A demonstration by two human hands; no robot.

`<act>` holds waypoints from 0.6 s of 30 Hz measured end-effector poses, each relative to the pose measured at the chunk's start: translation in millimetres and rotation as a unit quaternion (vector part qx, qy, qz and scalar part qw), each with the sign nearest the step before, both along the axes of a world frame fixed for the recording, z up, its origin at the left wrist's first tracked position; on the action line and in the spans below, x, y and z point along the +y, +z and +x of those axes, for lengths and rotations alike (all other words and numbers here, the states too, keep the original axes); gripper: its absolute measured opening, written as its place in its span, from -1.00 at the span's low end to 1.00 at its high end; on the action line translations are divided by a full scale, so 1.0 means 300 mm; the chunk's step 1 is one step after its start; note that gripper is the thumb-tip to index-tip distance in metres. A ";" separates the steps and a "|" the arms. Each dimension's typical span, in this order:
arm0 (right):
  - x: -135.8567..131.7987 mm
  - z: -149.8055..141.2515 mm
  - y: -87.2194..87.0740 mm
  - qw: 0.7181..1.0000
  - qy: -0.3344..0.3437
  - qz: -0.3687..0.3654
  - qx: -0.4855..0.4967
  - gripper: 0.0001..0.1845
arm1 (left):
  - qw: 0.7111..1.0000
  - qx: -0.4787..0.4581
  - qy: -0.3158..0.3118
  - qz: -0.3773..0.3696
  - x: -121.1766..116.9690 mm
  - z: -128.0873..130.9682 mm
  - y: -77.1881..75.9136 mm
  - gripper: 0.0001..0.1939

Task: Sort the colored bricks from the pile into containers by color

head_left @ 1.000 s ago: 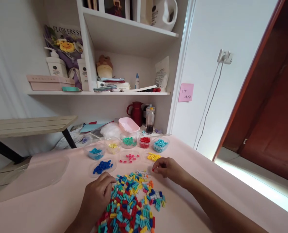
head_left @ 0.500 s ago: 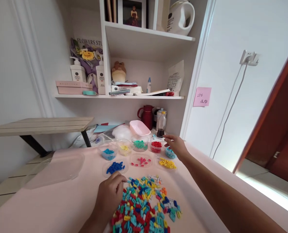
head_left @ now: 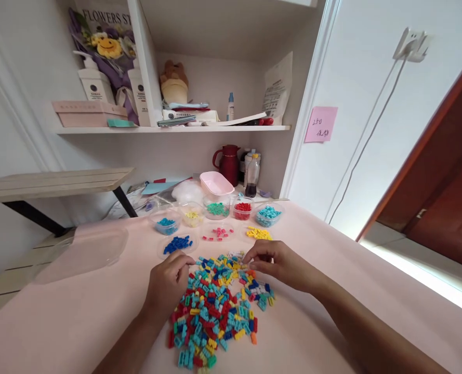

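A heap of small toy building bricks (head_left: pixel 211 306) in mixed colours lies between my hands. My left hand (head_left: pixel 167 280) rests at its upper left edge, fingers curled in and pressed together; whatever they may hold is hidden. Over the upper right edge, my right hand (head_left: pixel 279 264) reaches in with bent fingers, thumb and index tips a little apart close to the yellow and white bricks. Nothing shows between them. Beyond the heap stand clear tubs of sorted bricks: dark blue (head_left: pixel 178 243), pink (head_left: pixel 218 234), yellow (head_left: pixel 259 234), red (head_left: pixel 242 209) and cyan (head_left: pixel 268 214).
Further tubs hold blue bricks (head_left: pixel 166 224), pale yellow bricks (head_left: pixel 192 216) and green bricks (head_left: pixel 217 209). A clear plastic lid (head_left: pixel 86 254) lies at left. Behind stand a pink basin (head_left: pixel 216 183), a dark red jug (head_left: pixel 228 165) and a bottle (head_left: pixel 253 176). A wooden bench (head_left: pixel 55 184) is at far left.
My right hand has moved from above the cyan tub back toward me, down to the heap. My left hand keeps its place by the heap. The view has tilted downward.
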State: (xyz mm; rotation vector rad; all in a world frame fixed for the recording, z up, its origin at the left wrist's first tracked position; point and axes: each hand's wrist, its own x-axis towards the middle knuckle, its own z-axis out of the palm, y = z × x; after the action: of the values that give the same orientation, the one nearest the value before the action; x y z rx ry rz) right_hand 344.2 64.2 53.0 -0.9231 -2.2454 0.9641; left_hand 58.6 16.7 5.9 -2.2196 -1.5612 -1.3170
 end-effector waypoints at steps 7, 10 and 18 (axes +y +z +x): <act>-0.012 0.000 -0.012 0.988 0.090 0.085 -0.088 -0.77 | 1.000 -0.002 0.007 -0.014 -0.003 0.009 0.010 -0.68; -0.018 0.004 -0.009 0.984 0.134 0.084 -0.086 -0.77 | 1.000 -0.003 0.004 -0.018 -0.007 0.014 0.016 -0.67; -0.084 0.000 0.016 0.949 0.284 0.081 -0.108 -0.84 | 0.999 0.004 0.012 -0.030 -0.008 0.016 0.014 -0.69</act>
State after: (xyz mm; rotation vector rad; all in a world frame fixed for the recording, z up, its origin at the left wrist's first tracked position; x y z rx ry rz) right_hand 344.3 39.1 57.9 -0.3144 -2.8074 0.9211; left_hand 63.4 14.4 10.2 -2.2309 -1.6401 -1.2698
